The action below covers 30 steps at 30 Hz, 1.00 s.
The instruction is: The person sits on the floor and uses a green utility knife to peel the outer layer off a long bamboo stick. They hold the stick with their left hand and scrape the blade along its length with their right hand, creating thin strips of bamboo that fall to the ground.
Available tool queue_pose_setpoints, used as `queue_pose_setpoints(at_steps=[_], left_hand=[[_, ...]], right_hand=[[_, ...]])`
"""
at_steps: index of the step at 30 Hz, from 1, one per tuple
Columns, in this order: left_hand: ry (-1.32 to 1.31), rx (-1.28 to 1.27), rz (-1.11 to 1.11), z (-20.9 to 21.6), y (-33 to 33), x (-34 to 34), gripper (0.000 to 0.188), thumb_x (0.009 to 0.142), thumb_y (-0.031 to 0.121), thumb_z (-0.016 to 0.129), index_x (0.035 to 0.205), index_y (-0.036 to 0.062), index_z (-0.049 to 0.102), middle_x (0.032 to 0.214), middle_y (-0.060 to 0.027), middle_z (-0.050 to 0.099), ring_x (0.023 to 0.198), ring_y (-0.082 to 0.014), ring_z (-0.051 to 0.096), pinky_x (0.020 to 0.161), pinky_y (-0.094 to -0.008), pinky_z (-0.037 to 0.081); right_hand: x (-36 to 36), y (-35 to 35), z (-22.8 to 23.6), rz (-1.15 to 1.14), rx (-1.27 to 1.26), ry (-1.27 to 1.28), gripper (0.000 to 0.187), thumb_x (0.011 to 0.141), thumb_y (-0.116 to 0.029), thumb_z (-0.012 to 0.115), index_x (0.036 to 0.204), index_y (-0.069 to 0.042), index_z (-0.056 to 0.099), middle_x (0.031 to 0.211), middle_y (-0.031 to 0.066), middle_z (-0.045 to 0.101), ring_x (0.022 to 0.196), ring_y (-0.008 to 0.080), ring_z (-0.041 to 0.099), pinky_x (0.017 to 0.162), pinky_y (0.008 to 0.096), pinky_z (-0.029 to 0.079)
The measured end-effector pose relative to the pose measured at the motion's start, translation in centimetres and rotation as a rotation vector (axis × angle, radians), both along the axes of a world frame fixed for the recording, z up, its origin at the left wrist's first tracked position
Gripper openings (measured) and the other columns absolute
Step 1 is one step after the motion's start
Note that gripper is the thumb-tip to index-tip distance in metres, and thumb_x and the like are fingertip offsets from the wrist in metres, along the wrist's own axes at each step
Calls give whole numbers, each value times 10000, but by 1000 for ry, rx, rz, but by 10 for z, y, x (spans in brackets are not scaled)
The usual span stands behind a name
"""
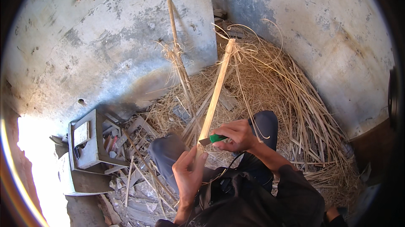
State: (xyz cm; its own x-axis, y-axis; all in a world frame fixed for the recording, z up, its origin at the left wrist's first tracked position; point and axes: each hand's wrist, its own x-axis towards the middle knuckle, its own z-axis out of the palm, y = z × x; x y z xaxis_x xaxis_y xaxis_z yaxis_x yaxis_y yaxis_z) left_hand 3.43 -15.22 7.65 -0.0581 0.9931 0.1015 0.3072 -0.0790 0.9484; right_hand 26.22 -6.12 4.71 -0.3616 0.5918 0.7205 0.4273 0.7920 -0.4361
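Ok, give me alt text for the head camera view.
A person's right hand holds a green-handled knife against a pale wooden strip gripped in the left hand. Straw is heaped by stained walls.

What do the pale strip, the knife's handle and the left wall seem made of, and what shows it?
Pale strip: probably bamboo or wood, bare; thin fibrous curls at its top.
Knife handle: likely plastic, smooth-looking, evenly bright green.
Left wall: perhaps painted plaster, matt; its pale coat looks worn grey.
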Motion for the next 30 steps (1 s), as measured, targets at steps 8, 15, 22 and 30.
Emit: queue_pose_setpoints(at_steps=[8, 15, 22, 30], left_hand=[[-51, -21, -7, -2, 1, 0, 336, 1014, 58, 808, 1335, -35, 773, 863, 36, 557, 773, -36, 489, 658, -241, 384], [-68, -93, 1, 6, -1, -2, 352, 995, 78, 818, 1334, -7, 781, 791, 9, 551, 735, -58, 470, 642, -274, 384], [-78, -108, -7, 5, -3, -3, 330, 1006, 77, 795, 1325, -6, 783, 784, 16, 532, 733, -55, 461, 644, -273, 382], [-16, -122, -26, 2, -8, -10, 313, 1051, 121, 787, 1325, -31, 783, 819, 53, 525, 737, -34, 456, 630, -240, 358]], right_hand=[[4, 5, 12, -20, 81, -42, 308, 882, -367, 912, 1014, -113, 797, 800, 19, 765, 641, 211, 745, 573, 340, 577], [16, 11, 3, -104, 65, -90, 309, 909, -422, 885, 1047, -154, 817, 817, 12, 776, 652, 205, 746, 596, 346, 585], [21, 15, 3, -119, 71, -140, 346, 894, -448, 900, 1061, -155, 823, 819, 10, 780, 644, 196, 744, 586, 340, 582], [21, 18, -2, -107, 109, -111, 359, 882, -439, 911, 1057, -138, 824, 835, 3, 788, 639, 192, 745, 580, 333, 579]])
